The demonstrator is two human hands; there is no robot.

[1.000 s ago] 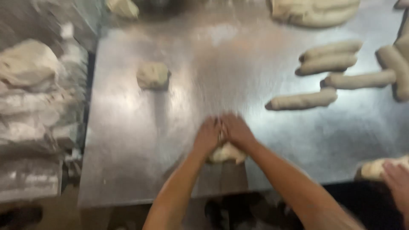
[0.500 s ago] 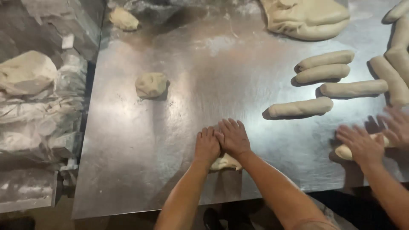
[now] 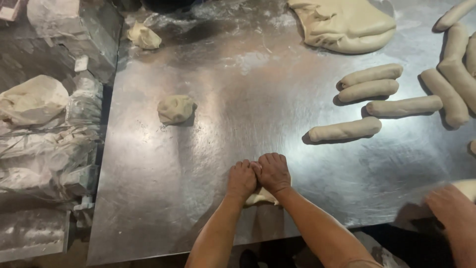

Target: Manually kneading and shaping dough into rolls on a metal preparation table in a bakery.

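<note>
- The left hand (image 3: pixel 241 179) and the right hand (image 3: pixel 272 171) lie side by side, thumbs touching, palms down and fingers curled over a small piece of dough (image 3: pixel 260 197) near the front edge of the steel table (image 3: pixel 223 99).
- Only the near edge of that piece shows, pale beneath the wrists; the rest is hidden under the palms, so I cannot tell its shape.
- Neither hand pinches. Both press flat, closed over the dough.
- A rough dough ball (image 3: pixel 176 108) sits well apart to the left, with another lump (image 3: pixel 143 35) at the far corner.
- Four rolled dough logs (image 3: pixel 369 101) lie in a loose stack to the right, more logs (image 3: pixel 453 84) beyond them, and a big slab of dough (image 3: pixel 347 25) at the far side.
- Another person's hand (image 3: pixel 448 208) works at the right edge, on a pale piece only partly in view.
- Risks, as I judge them: the steel looks only thinly floured, so the dough may stick and tear under pressure.
- The piece sits close to the front edge, so a push towards the body could send it off the table.
- Uneven pressure from two hands set so tightly together could leave the middle thin and the ends fat.
- The neighbour's arm is near enough to bump elbows.
</note>
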